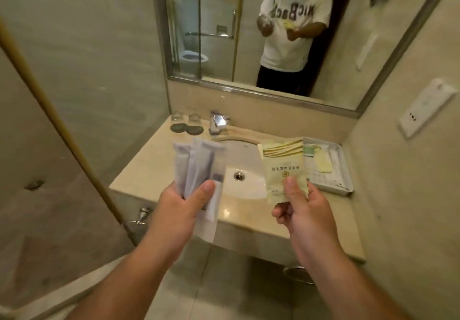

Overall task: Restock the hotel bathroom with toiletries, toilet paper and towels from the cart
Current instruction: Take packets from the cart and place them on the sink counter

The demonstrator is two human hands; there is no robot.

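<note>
My left hand [185, 204] grips a bundle of translucent white toiletry packets [198, 164], with dark items showing inside, above the left side of the sink [245, 165]. My right hand [302, 210] pinches a pale green sachet [283, 168] with gold stripes by its lower edge, thumb on the front. The sachet hangs over the sink's right rim, just left of a white amenity tray [344, 170] on the counter. In that tray lie a light yellow packet [323, 163] and a small green one [308, 150].
The beige marble counter [146, 168] carries two glasses [186, 118] on dark coasters at the back left and a chrome faucet [217, 123]. A glass shower partition [74, 120] with a gold frame stands to the left. A mirror [249, 33] hangs above, and a wall phone [425, 105] is at right.
</note>
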